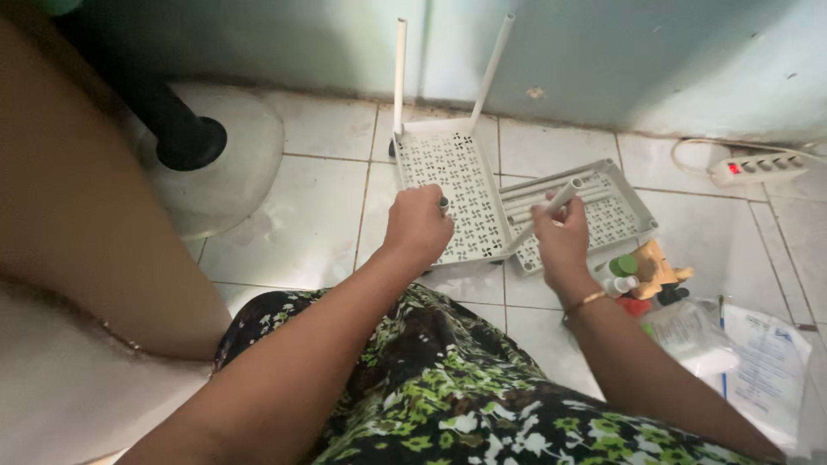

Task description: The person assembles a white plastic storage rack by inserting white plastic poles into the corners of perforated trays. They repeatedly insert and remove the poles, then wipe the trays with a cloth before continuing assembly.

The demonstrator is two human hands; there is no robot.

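Beside, a second shelf tray (616,215) holds white tubes (543,191).

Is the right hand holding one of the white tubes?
Yes, the right hand grips a white tube that slants up over the grey tray.

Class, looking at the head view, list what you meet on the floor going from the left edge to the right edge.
Fan base → white perforated shelf panel with upright poles → second shelf tray holding loose poles → small bottles and toys → power strip.
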